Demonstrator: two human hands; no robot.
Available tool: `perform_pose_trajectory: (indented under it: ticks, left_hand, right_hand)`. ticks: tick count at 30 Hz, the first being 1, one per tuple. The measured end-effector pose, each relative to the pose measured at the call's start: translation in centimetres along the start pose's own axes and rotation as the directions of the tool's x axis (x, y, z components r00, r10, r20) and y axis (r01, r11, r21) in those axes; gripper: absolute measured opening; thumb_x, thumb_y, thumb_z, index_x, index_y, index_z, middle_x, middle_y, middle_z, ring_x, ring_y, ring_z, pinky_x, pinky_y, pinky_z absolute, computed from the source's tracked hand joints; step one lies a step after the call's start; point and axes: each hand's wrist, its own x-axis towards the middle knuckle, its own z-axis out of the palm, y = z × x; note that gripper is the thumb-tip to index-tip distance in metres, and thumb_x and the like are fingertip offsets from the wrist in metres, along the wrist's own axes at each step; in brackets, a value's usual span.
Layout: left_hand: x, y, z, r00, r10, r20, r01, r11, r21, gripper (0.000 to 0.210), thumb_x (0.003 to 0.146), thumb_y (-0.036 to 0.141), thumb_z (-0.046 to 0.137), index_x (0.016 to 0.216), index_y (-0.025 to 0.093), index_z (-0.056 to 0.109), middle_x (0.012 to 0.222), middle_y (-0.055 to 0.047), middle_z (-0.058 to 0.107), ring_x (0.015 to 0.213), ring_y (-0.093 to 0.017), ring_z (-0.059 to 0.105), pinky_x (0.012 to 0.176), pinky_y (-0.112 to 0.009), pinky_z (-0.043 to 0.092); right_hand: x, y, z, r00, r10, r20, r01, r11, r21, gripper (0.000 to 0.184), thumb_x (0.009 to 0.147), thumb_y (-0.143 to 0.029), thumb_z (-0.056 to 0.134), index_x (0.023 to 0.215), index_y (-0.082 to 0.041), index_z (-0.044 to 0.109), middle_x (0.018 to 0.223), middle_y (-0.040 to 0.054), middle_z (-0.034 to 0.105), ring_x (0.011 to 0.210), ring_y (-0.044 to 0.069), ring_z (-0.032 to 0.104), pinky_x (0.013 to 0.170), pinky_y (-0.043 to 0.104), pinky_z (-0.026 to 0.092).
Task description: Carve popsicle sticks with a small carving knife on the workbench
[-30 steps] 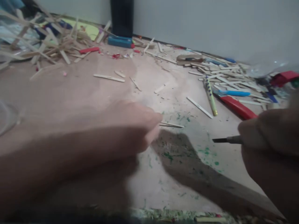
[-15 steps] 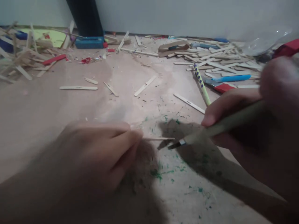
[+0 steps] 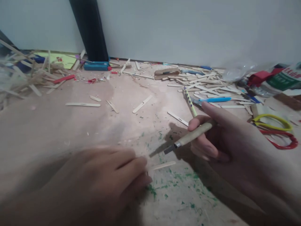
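Note:
My left hand [image 3: 113, 175] is low in the view, somewhat blurred, with its fingers pinched on a wooden craft stick [image 3: 163, 165]. The stick's rounded end pokes out to the right, and its other end is hidden by the fingers. My right hand [image 3: 225, 141] is closed around a wood-carving knife [image 3: 195, 133] with a pale wooden handle. Its short metal blade points down and left, above the stick and apart from it. Beyond my right fingers lie a notched craft stick [image 3: 177, 118] and a yellow dotted pencil-like rod [image 3: 190, 102].
Loose craft sticks pile up at the back right [image 3: 209, 86] and far left [image 3: 25, 75]. A blue-handled tool [image 3: 216, 99], yellow-and-red-handled scissors [image 3: 279, 128] and a labelled plastic bottle [image 3: 284, 78] are on the right. Green flecks mark the tabletop [image 3: 174, 185].
The view has tilted up and shifted right, bringing the scissors and bottle in. The knife blade has lifted away from the craft stick, whose broad face now shows more.

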Motion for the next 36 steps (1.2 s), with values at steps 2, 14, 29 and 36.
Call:
perform_pose_trajectory:
  ticks: [2,14,29,36]
  left_hand:
    - [0.2,0.3,-0.2,0.996,-0.079,-0.036,0.077,0.996,-0.042,0.063,0.144,0.047,0.04,0.107,0.03,0.087,0.097,0.003,0.093,0.072,-0.019,0.082,0.065,-0.041,0.056]
    - [2.0,1.3,-0.4,0.854,-0.499,0.146,0.459,0.593,-0.662,0.023,0.109,0.02,0.087,0.091,0.031,0.097,0.085,0.008,0.087,0.081,-0.011,0.08,0.075,-0.022,0.057]
    - [1.4,0.7,-0.6,0.927,-0.37,-0.061,0.273,0.777,-0.568,0.033,0.12,0.014,0.076,0.098,0.033,0.092,0.094,0.008,0.073,0.076,-0.007,0.069,0.066,-0.018,0.05]
    - [1.5,0.6,-1.2,0.933,-0.358,-0.031,0.281,0.78,-0.559,0.033,0.119,0.017,0.078,0.093,0.032,0.091,0.092,0.007,0.071,0.073,-0.009,0.065,0.063,-0.02,0.047]
  right_hand:
    - [-0.2,0.0,-0.2,0.997,0.059,0.05,-0.059,0.998,-0.002,0.047,0.083,-0.072,0.112,0.087,-0.027,0.097,0.046,-0.0039,0.049,0.043,0.014,0.037,0.05,0.034,0.04]
    - [-1.8,3.4,2.5,0.943,0.144,0.298,-0.209,0.957,0.199,0.041,0.105,-0.074,0.105,0.103,-0.032,0.104,0.074,0.0009,0.086,0.048,0.007,0.054,0.067,0.021,0.062]
    - [-2.3,2.1,3.8,0.996,0.006,0.094,-0.013,0.997,0.074,0.045,0.087,-0.073,0.115,0.087,-0.03,0.101,0.064,0.0007,0.082,0.05,0.011,0.062,0.061,0.024,0.059]
    - [-2.6,1.2,3.4,0.996,0.015,0.091,-0.017,0.999,0.03,0.045,0.091,-0.073,0.11,0.085,-0.029,0.099,0.065,0.0025,0.081,0.053,0.016,0.061,0.06,0.033,0.056]
